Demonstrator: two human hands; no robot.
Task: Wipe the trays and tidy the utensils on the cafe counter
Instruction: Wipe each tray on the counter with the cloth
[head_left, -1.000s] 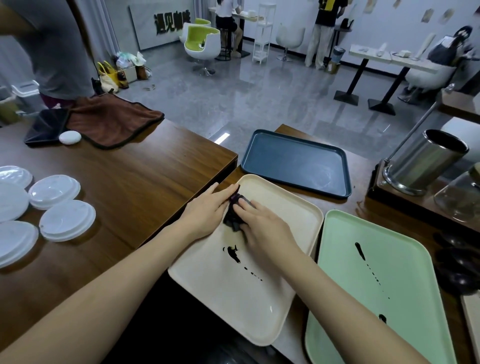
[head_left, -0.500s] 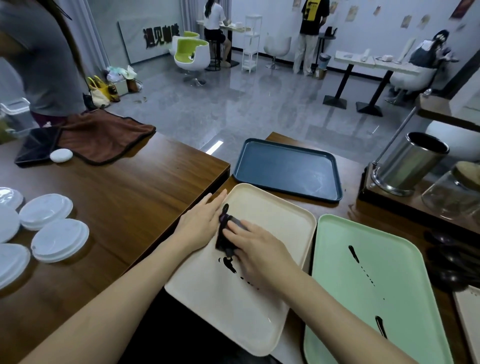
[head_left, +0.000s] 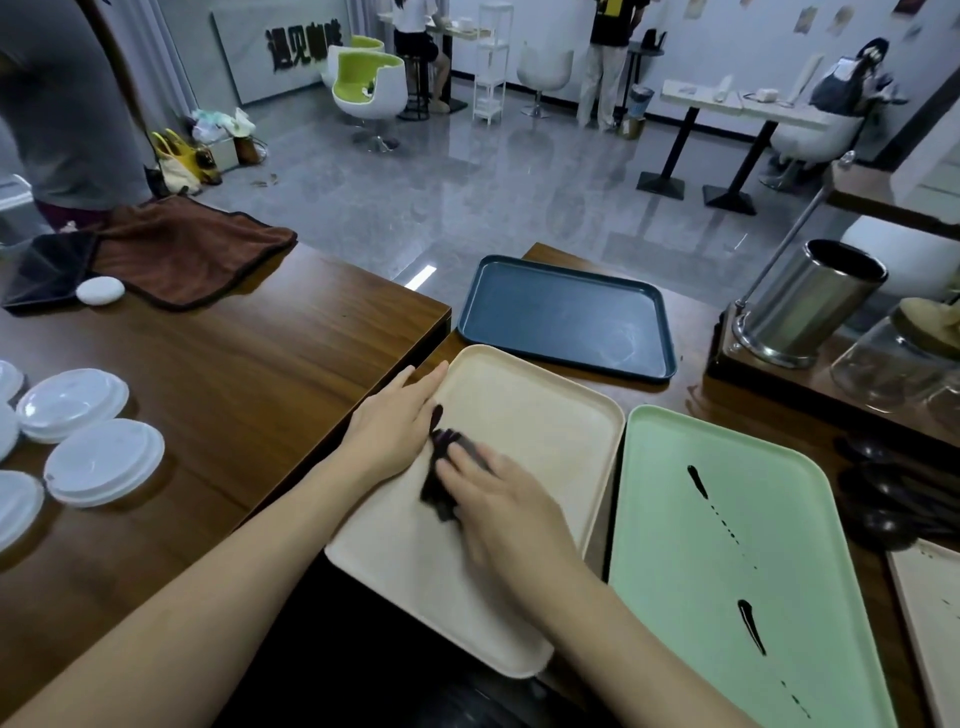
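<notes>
A cream tray (head_left: 545, 415) lies in front of me, its near corner over the counter edge. My right hand (head_left: 498, 499) presses a small dark cloth (head_left: 441, 483) flat on the tray, blurred with motion. My left hand (head_left: 389, 431) rests flat on the tray's left rim, fingers together, touching the cloth's far end. To the right lies a green tray (head_left: 727, 597) with dark streaks and drops. A dark blue tray (head_left: 566, 317) sits behind. Dark spoons (head_left: 883, 499) lie at the right edge.
A steel utensil holder (head_left: 810, 306) and glass jars (head_left: 898, 364) stand on a wooden stand at right. White plastic lids (head_left: 88, 431) are stacked on the left counter, with a brown towel (head_left: 187, 254) behind. A person stands at far left.
My right hand has dragged the cloth toward me over the dark stain on the cream tray, and the stain no longer shows. The left hand stays on the rim.
</notes>
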